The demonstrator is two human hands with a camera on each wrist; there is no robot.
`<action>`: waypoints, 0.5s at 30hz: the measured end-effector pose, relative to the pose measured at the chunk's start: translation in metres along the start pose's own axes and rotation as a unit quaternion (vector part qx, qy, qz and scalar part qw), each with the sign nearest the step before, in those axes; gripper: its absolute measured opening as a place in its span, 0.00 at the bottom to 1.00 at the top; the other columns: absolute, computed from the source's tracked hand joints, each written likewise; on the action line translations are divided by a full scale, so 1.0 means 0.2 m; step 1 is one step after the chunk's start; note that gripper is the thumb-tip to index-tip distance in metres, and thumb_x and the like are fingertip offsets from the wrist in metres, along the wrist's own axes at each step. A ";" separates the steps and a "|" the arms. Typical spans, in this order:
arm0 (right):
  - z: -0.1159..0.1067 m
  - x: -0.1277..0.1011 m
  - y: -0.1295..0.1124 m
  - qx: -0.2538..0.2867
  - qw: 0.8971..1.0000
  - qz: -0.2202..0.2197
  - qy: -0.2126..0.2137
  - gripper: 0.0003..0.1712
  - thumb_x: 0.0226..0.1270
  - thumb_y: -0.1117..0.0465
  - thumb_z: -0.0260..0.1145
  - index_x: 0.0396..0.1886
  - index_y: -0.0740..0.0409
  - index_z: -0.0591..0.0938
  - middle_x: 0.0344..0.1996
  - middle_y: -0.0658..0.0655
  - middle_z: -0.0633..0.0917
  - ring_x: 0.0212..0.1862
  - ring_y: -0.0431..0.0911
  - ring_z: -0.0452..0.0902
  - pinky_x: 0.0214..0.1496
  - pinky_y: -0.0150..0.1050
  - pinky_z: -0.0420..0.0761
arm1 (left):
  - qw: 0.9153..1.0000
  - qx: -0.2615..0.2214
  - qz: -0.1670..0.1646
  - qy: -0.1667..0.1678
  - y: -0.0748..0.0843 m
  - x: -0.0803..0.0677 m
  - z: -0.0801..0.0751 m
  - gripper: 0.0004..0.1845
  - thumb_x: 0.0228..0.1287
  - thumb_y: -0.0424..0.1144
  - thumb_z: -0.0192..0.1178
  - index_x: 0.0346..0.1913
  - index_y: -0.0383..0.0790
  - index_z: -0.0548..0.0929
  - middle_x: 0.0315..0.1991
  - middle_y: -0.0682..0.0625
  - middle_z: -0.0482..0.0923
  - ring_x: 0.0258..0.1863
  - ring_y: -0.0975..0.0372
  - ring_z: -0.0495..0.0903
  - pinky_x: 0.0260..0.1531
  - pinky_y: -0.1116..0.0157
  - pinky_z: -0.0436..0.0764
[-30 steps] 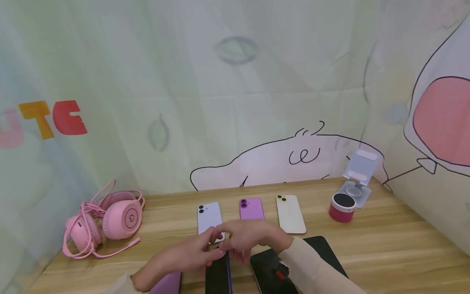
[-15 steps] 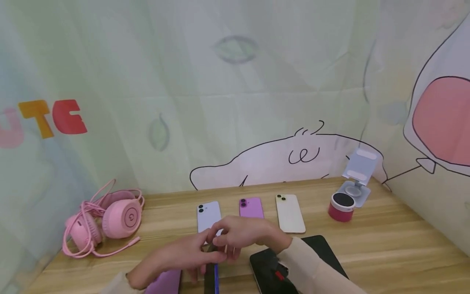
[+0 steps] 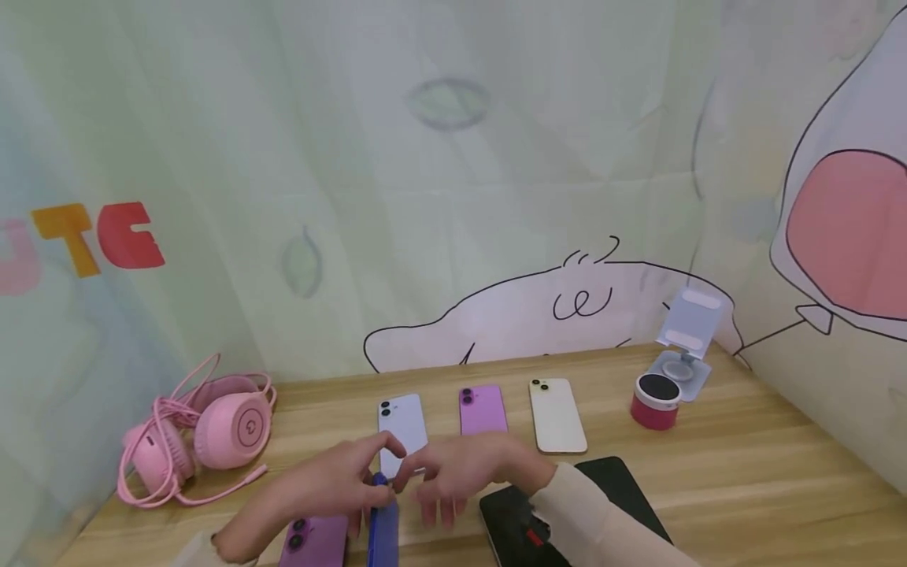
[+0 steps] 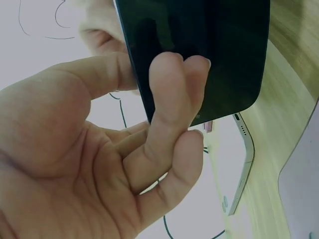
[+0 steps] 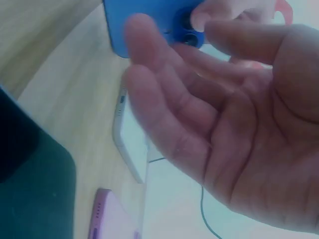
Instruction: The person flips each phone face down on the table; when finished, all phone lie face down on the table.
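Observation:
A blue phone [image 3: 383, 531] stands tilted near its long edge at the front middle of the table, its blue back toward the right. My left hand [image 3: 326, 477] pinches its far end between thumb and fingers. In the left wrist view the phone's dark screen [image 4: 234, 59] faces the left palm. Just right of the phone, my right hand [image 3: 464, 466] hangs with loosely bent fingers, holding nothing. The right wrist view shows the blue back [image 5: 158, 11] with its camera lenses beyond the fingertips. A purple phone [image 3: 316, 545] lies left of it, partly under the left forearm.
Behind the hands lie a pale lavender phone [image 3: 404, 421], a pink-purple phone [image 3: 483, 409] and a cream phone [image 3: 558, 416]. A black tablet [image 3: 620, 488] is under the right sleeve. Pink headphones [image 3: 230, 429] sit left; a red-and-white round jar [image 3: 655, 405] and folding stand [image 3: 689, 323] sit right.
The blue phone has turned from dark screen up, through its edge, to show its blue back, and shifted left. My right fingers have come away from it; the left hand keeps its hold.

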State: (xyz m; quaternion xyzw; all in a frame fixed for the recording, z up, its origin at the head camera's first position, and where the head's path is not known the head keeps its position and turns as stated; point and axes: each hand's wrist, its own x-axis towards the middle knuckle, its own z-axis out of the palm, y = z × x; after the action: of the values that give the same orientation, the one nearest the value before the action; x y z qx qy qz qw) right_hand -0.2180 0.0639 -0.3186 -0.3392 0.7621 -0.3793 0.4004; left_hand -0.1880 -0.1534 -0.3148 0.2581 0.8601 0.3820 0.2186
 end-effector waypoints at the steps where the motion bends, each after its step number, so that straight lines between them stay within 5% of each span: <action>1: 0.01 0.01 0.00 -0.003 1.000 0.007 -0.014 0.18 0.75 0.67 0.55 0.61 0.58 0.75 0.28 0.55 0.86 0.26 0.43 0.81 0.28 0.33 0.78 | 1.000 0.002 0.001 -0.001 0.00 0.00 0.00 0.20 0.63 0.33 0.63 0.57 0.40 0.71 0.17 0.45 0.78 0.13 0.54 0.81 0.22 0.63 0.80; 8: 0.01 0.02 0.01 -0.031 0.995 0.038 -0.090 0.20 0.77 0.66 0.53 0.66 0.58 0.71 0.32 0.54 0.85 0.30 0.41 0.80 0.33 0.31 0.78 | 1.000 0.008 -0.009 -0.001 0.00 -0.01 -0.02 0.20 0.64 0.33 0.62 0.57 0.36 0.72 0.17 0.45 0.80 0.13 0.56 0.80 0.20 0.62 0.79; 15: 0.03 0.03 0.02 -0.016 0.993 0.034 -0.111 0.20 0.78 0.67 0.52 0.66 0.60 0.70 0.32 0.53 0.84 0.29 0.40 0.80 0.34 0.30 0.77 | 1.000 0.016 -0.018 -0.005 0.00 -0.02 -0.04 0.18 0.63 0.30 0.62 0.54 0.35 0.73 0.17 0.46 0.80 0.13 0.59 0.79 0.18 0.60 0.79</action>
State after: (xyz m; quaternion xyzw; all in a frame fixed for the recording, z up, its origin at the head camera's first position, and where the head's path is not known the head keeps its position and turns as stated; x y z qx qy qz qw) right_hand -0.2160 0.0597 -0.3258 -0.3600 0.7300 -0.3130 0.4895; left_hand -0.1884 -0.1606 -0.3100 0.2484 0.8692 0.3630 0.2259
